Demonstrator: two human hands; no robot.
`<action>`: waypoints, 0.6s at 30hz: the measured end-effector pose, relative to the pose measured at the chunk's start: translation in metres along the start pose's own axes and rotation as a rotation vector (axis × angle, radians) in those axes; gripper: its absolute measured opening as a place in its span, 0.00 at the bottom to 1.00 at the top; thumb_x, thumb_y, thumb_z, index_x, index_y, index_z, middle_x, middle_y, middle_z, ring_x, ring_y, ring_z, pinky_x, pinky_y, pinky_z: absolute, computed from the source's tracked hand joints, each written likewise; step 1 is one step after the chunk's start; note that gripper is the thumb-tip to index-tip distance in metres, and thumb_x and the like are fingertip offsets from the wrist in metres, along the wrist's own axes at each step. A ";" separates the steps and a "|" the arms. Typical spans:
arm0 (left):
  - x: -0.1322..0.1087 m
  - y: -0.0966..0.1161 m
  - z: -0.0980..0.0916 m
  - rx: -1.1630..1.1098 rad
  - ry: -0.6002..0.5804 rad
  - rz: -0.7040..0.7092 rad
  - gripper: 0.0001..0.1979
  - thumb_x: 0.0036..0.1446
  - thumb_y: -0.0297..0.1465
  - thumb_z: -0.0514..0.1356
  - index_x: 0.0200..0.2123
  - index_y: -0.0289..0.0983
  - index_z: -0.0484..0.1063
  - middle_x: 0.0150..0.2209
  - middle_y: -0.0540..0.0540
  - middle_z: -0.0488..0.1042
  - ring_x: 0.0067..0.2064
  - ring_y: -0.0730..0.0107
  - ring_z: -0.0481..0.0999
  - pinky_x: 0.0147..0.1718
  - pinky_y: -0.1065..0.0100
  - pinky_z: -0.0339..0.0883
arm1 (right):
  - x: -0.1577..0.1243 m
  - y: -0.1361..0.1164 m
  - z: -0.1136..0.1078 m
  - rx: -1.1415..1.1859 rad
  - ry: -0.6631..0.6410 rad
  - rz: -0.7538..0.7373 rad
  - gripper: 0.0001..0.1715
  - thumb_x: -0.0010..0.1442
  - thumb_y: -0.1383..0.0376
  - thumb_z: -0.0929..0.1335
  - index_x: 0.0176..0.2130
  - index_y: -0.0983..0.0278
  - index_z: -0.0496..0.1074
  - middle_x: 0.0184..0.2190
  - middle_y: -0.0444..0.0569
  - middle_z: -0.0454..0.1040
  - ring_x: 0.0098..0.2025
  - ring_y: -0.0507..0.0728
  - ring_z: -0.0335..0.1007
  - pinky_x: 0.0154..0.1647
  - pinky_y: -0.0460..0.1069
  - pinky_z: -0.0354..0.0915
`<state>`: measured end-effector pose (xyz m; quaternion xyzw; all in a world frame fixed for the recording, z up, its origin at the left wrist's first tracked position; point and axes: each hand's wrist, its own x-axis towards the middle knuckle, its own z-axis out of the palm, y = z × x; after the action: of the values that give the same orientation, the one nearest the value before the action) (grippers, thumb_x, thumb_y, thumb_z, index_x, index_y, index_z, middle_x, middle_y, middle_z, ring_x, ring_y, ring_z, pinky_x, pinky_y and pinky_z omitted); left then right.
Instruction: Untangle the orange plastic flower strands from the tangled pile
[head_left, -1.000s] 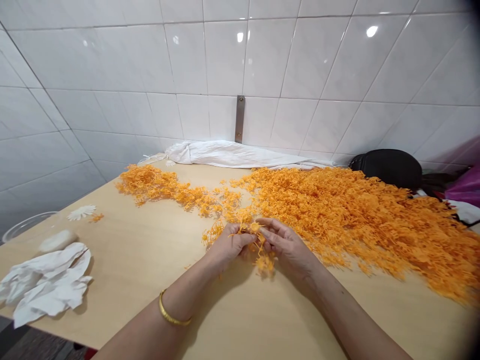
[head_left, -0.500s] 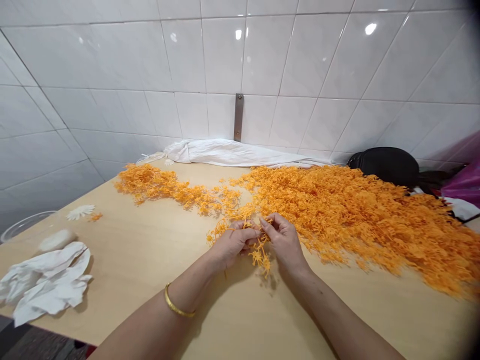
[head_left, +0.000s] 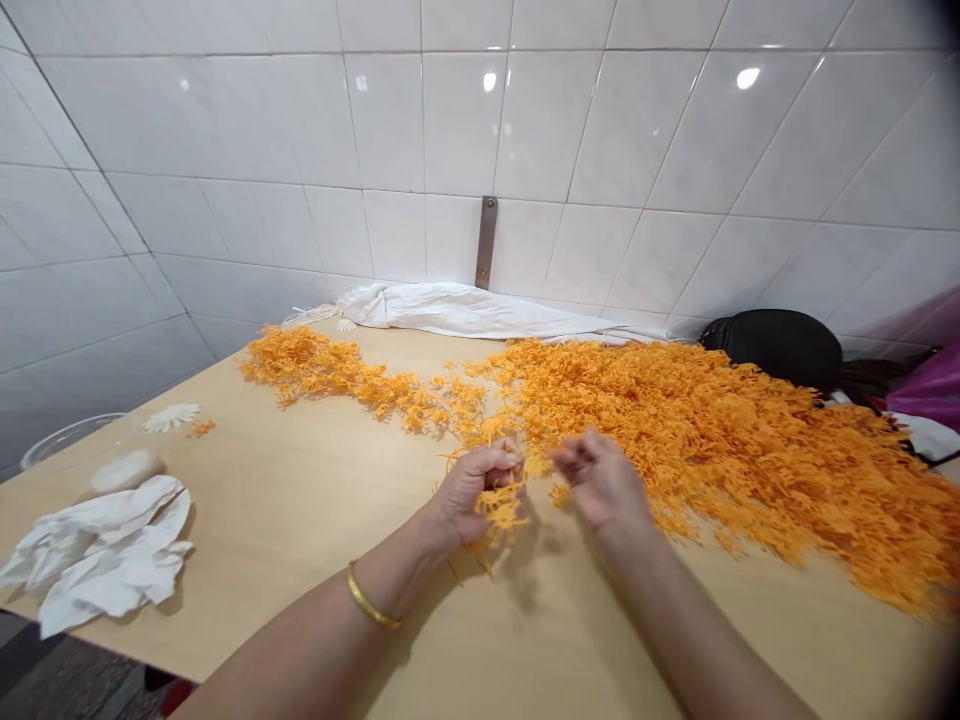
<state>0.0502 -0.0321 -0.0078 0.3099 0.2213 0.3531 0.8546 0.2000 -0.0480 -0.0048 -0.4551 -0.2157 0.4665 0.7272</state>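
Observation:
My left hand [head_left: 480, 485] is closed around a small bunch of orange plastic flower sprigs [head_left: 502, 507], with thin stems and spiky ends poking out below and behind the fingers. A little to its right, my right hand [head_left: 604, 475] is raised over the table, apart from the left. Its fingers are curled but smeared by motion, so what they hold, if anything, is unclear. A small orange piece shows just below them. Behind and to the right spreads a large heap of the same orange pieces [head_left: 712, 430]. A thinner row of orange sprigs [head_left: 322, 362] stretches to the back left.
On the left of the table [head_left: 285, 510] lie a crumpled white cloth [head_left: 112, 550], a whitish rounded object [head_left: 126, 470] and a white flower-shaped piece [head_left: 171, 417]. White fabric [head_left: 450, 308] runs along the tiled wall. A black bag [head_left: 776, 345] sits behind the heap.
My hands were together at the sprigs; the right has drawn away to the right. My left hand has closed more around the bunch. The view has shifted slightly.

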 end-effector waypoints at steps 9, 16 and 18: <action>0.005 0.002 -0.010 0.218 0.066 0.149 0.11 0.45 0.32 0.60 0.23 0.36 0.59 0.16 0.57 0.54 0.15 0.85 0.48 0.16 0.77 0.49 | -0.004 -0.008 -0.002 -0.203 -0.210 0.172 0.11 0.46 0.71 0.67 0.33 0.63 0.63 0.20 0.41 0.68 0.18 0.49 0.66 0.26 0.49 0.66; 0.001 -0.003 -0.010 0.337 0.014 0.187 0.09 0.46 0.33 0.59 0.23 0.36 0.60 0.15 0.57 0.52 0.16 0.84 0.48 0.18 0.75 0.51 | -0.015 0.010 0.003 -0.263 -0.523 0.258 0.13 0.45 0.62 0.71 0.31 0.65 0.67 0.25 0.42 0.67 0.22 0.46 0.60 0.23 0.42 0.56; 0.000 -0.004 -0.010 0.390 0.031 0.162 0.10 0.45 0.32 0.59 0.21 0.36 0.60 0.15 0.57 0.51 0.16 0.83 0.49 0.17 0.75 0.50 | -0.017 0.012 0.005 -0.272 -0.559 0.204 0.12 0.45 0.60 0.71 0.27 0.65 0.67 0.22 0.41 0.66 0.21 0.46 0.58 0.22 0.43 0.55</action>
<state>0.0462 -0.0314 -0.0176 0.4807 0.2731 0.3758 0.7437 0.1826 -0.0584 -0.0107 -0.4216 -0.4209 0.6106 0.5218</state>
